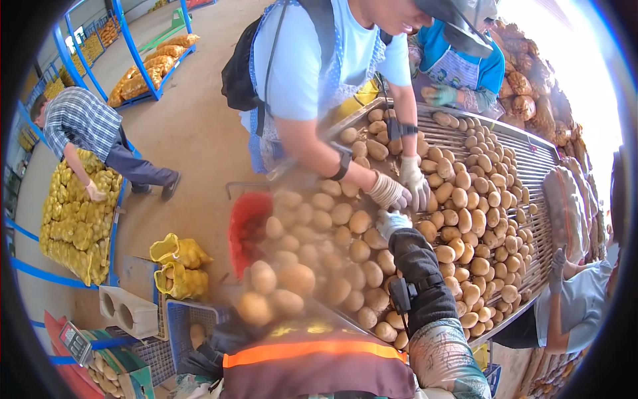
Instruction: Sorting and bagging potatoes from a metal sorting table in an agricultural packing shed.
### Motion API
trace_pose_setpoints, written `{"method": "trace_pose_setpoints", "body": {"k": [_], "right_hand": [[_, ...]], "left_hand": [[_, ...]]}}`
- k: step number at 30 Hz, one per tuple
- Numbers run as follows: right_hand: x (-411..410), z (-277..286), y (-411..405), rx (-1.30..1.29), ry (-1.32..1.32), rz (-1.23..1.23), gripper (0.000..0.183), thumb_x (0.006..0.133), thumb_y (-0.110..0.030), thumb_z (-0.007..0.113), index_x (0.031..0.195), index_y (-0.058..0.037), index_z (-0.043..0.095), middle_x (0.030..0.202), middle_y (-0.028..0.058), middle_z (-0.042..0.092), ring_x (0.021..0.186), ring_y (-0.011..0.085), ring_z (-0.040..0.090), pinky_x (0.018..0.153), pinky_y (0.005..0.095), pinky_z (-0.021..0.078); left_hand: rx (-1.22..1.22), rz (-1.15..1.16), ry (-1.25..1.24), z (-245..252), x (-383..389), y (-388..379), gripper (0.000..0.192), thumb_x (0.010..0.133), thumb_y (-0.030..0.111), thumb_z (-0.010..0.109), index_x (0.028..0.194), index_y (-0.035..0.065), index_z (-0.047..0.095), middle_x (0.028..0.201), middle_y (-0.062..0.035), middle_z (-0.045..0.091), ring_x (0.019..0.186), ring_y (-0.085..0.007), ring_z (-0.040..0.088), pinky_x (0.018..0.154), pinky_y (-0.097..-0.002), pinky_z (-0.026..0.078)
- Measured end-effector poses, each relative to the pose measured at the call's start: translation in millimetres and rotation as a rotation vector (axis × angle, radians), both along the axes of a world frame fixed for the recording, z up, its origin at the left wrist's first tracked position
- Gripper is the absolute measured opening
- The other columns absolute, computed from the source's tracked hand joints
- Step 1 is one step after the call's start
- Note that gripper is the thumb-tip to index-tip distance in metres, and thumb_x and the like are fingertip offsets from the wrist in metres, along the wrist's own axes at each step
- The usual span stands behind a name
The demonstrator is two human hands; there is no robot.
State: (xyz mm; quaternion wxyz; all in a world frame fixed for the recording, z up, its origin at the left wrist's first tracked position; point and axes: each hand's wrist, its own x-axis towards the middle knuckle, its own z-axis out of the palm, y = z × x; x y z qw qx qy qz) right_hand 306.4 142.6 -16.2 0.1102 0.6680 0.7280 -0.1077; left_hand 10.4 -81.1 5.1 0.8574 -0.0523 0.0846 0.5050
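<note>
My right hand (394,223), in a pale glove below a black sleeve, reaches over the potatoes (360,221) on a slatted metal sorting table (536,174). Its fingertips are beside a co-worker's gloved hands (412,179); whether it grips a potato is unclear. My left arm, in a dark sleeve (212,354), is low at the left by a blue plastic crate (172,319). That hand is not clearly distinguishable; a brown, potato-like object (197,335) shows there. Blurred potatoes (286,282) lie at the table's near left end, by a red container (249,224).
Co-workers stand across the table and at its right side. Yellow mesh sacks (184,279), a concrete block (128,311) and a scale display (76,343) are at the left. Farther left, a person bends over a pallet of yellow sacks (75,224). Full sacks (565,209) stand at the right.
</note>
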Motion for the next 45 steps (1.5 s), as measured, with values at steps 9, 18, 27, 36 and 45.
{"method": "trace_pose_setpoints", "body": {"k": [9,18,27,36,45], "right_hand": [[-45.0,20.1,-19.0,0.149,-0.021,0.322,0.029,0.083,-0.028,0.056,0.11,-0.0204,0.063,0.102,0.0132,0.062,0.089,0.0318,0.063,0.074,0.0471,0.0502],[-82.4,-23.9,12.1,-0.112,-0.191,0.126,0.031,0.087,-0.021,0.05,0.116,-0.0143,0.059,0.113,0.0124,0.062,0.101,0.0281,0.062,0.08,0.043,0.0508],[-20.1,78.3,-128.7,-0.256,2.173,-0.682,0.052,0.09,-0.04,0.055,0.125,-0.0021,0.048,0.117,0.0144,0.057,0.108,0.0237,0.055,0.094,0.0355,0.0445],[68.6,48.4,-284.7,0.177,2.622,-1.005,0.075,0.081,-0.068,0.048,0.127,-0.0093,0.048,0.118,0.0161,0.057,0.08,0.0231,0.059,0.062,0.0325,0.0511],[227.4,16.8,-456.1,1.08,3.084,-0.86,0.066,0.08,-0.06,0.058,0.12,-0.0082,0.053,0.114,0.0151,0.058,0.088,0.0279,0.06,0.069,0.0387,0.0544]], "left_hand": [[-0.011,-0.008,0.008,-3.8,-9.7,13.7,0.032,0.085,0.038,0.056,0.1,0.0099,0.054,0.104,-0.0086,0.056,0.082,-0.0214,0.051,0.076,-0.0383,0.049],[0.015,-0.162,0.011,-6.1,-9.9,54.1,0.033,0.085,0.039,0.057,0.101,0.01,0.054,0.104,-0.0086,0.056,0.083,-0.0219,0.052,0.076,-0.0393,0.049],[0.022,-0.369,-0.025,-12.0,16.8,91.0,0.035,0.084,0.04,0.057,0.102,0.0102,0.054,0.105,-0.0086,0.056,0.084,-0.0224,0.052,0.077,-0.0404,0.049],[0.026,-0.719,-0.017,-2.8,136.0,81.8,0.036,0.084,0.041,0.057,0.103,0.0103,0.054,0.105,-0.0086,0.055,0.084,-0.0229,0.052,0.077,-0.0415,0.049],[-0.029,-1.117,-0.039,3.3,322.1,-2.8,0.038,0.083,0.042,0.058,0.103,0.0104,0.054,0.106,-0.0086,0.055,0.085,-0.0234,0.053,0.077,-0.0425,0.049]]}}
